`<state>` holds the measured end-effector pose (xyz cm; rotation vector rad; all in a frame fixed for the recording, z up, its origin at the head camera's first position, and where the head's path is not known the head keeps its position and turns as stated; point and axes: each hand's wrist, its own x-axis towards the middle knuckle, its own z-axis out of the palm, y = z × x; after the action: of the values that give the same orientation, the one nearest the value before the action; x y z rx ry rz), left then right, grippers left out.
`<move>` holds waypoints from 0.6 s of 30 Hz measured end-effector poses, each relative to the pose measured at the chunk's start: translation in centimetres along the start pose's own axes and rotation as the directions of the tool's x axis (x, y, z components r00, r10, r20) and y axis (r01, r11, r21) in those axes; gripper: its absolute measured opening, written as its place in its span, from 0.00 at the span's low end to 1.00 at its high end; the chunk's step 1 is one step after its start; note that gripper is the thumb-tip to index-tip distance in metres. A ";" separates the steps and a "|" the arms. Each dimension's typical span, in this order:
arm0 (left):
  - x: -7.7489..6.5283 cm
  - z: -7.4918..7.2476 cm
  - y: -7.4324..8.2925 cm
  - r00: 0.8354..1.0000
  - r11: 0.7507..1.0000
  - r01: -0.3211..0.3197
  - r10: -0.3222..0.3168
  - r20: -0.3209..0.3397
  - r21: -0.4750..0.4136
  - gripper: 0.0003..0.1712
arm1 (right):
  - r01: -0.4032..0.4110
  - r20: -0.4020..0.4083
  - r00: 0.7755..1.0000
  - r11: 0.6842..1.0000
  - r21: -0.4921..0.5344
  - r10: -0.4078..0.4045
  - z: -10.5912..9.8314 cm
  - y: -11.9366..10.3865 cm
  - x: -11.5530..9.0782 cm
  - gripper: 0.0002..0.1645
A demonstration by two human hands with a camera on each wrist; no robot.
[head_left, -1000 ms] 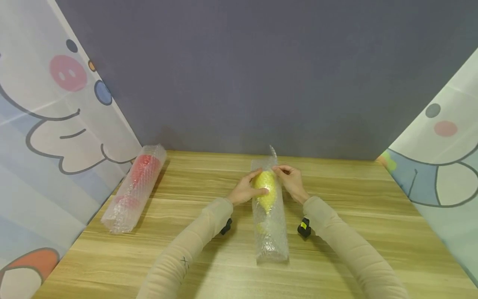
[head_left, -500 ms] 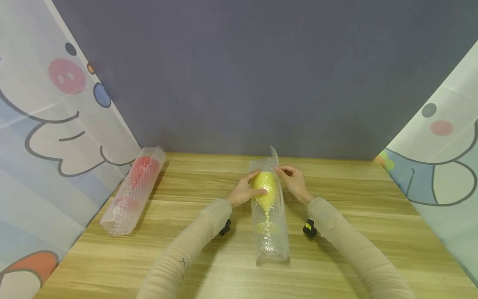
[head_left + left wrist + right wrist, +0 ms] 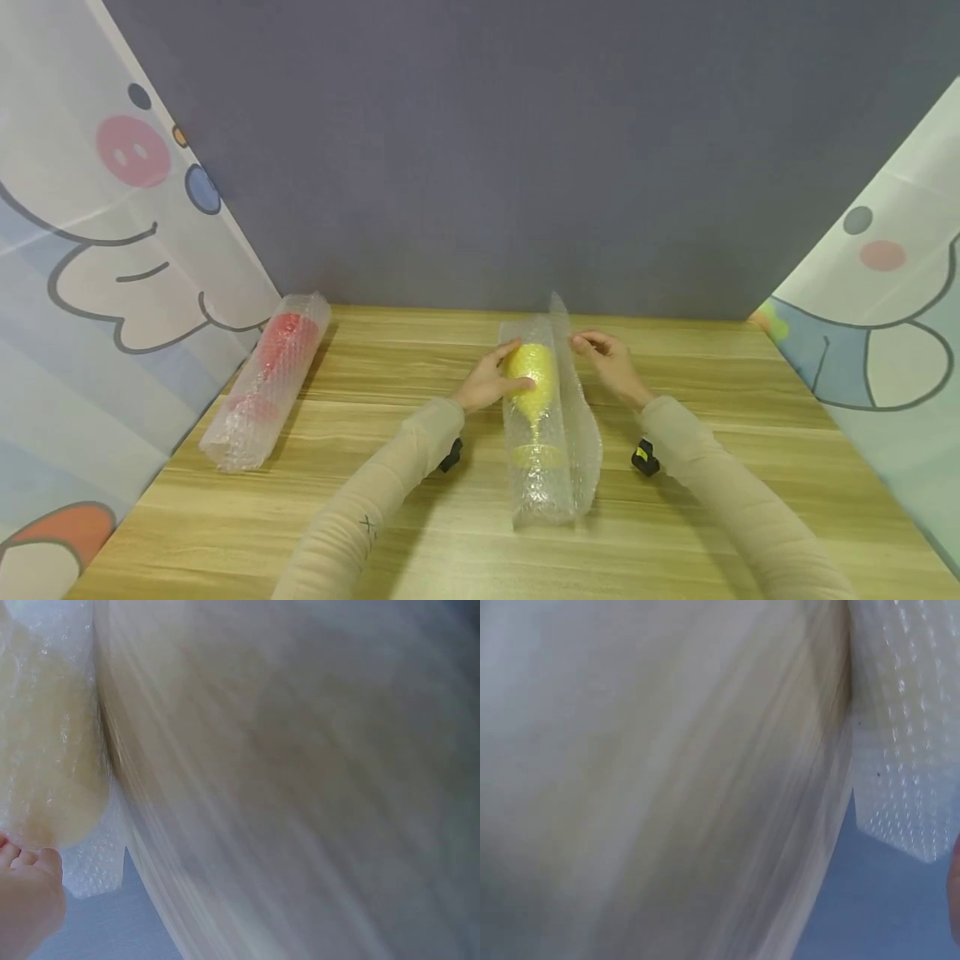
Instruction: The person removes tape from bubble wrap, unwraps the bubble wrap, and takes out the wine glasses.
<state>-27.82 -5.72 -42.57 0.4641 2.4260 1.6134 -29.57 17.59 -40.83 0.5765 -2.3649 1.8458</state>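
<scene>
A yellow stemmed goblet (image 3: 534, 367) lies on its side in bubble wrap (image 3: 540, 496), bowl away from me and foot nearer. My left hand (image 3: 486, 385) grips the wrapped bowl from the left, thumb on top. In the left wrist view its fingertips (image 3: 46, 861) meet the bowl's rim end. On the goblet's other side, my right hand (image 3: 609, 360) pinches the edge of a loose flap (image 3: 583, 433), which stands up and bows outward. Only a sliver of a right finger (image 3: 955, 892) shows in the right wrist view, beside the wrap (image 3: 904, 750).
On the table's left side lies a second bubble-wrapped goblet (image 3: 288, 337), red, set at a slant. A dark grey panel (image 3: 480, 167) stands behind the wooden table (image 3: 420, 533). Cartoon-printed curtains (image 3: 892, 333) bound both sides.
My right hand has moved to the right, drawing the bubble-wrap flap away from the yellow goblet. The left hand stays on the bowl, and the red goblet has not moved.
</scene>
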 end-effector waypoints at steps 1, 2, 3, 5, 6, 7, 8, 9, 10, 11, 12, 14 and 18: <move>0.0 0.0 0.0 1.000 1.000 0.001 -0.001 0.002 0.004 0.51 | 0.004 -0.006 1.000 0.999 0.034 -0.004 -0.3 0.2 -0.1 0.22; 0.0 -0.1 0.0 1.000 1.000 -0.001 0.000 0.003 0.004 0.51 | 0.010 -0.013 1.000 0.997 0.070 -0.009 -0.6 0.4 -0.2 0.22; 0.0 -0.1 0.0 1.000 1.000 -0.002 0.002 0.003 0.005 0.51 | 0.016 -0.025 1.000 0.995 0.096 -0.014 -0.9 0.5 -0.3 0.21; -0.1 -0.1 0.1 1.000 1.000 -0.006 0.006 0.002 0.010 0.50 | 0.033 -0.039 0.999 0.990 0.134 -0.028 -1.5 0.9 -0.6 0.21; -0.2 -0.1 0.2 1.000 1.000 -0.007 0.007 0.002 0.014 0.50 | 0.040 -0.040 0.999 0.989 0.142 -0.035 -1.7 1.0 -0.8 0.21; -0.2 -0.2 0.4 1.000 1.000 -0.003 0.003 0.002 0.016 0.50 | 0.048 -0.041 0.998 0.989 0.139 -0.042 -2.0 1.2 -0.9 0.21; -0.3 -0.2 0.5 1.000 1.000 -0.001 0.001 0.003 0.013 0.49 | 0.052 -0.038 0.998 0.990 0.130 -0.047 -2.2 1.3 -1.0 0.21; -0.3 -0.3 0.6 1.000 1.000 0.004 -0.005 0.005 0.011 0.49 | 0.051 -0.033 0.998 0.992 0.117 -0.047 -2.4 1.4 -1.1 0.21; -0.4 -0.3 0.8 1.000 1.000 0.009 -0.009 0.006 0.008 0.49 | 0.048 -0.029 0.999 0.994 0.097 -0.046 -2.6 1.6 -1.2 0.21; -0.4 -0.3 0.9 1.000 1.000 0.015 -0.015 0.010 0.005 0.49 | 0.042 -0.026 0.999 0.996 0.079 -0.040 -2.9 1.7 -1.4 0.21; -0.4 -0.3 1.0 1.000 1.000 0.019 -0.019 0.013 0.001 0.49 | 0.033 -0.022 0.999 0.998 0.062 -0.031 -3.1 1.8 -1.5 0.21; -0.4 -0.3 1.0 1.000 1.000 0.022 -0.022 0.015 -0.002 0.48 | 0.014 -0.013 1.000 1.000 0.026 -0.013 -3.6 2.0 -1.9 0.22; -0.4 -0.2 0.7 1.000 0.999 0.023 -0.023 0.007 0.029 0.48 | -0.022 0.011 1.000 0.998 -0.052 0.022 -4.5 2.4 -2.3 0.22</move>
<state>-27.37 -5.79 -41.82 0.4444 2.4430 1.5665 -28.96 22.93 -42.52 0.5591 -2.4284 1.7881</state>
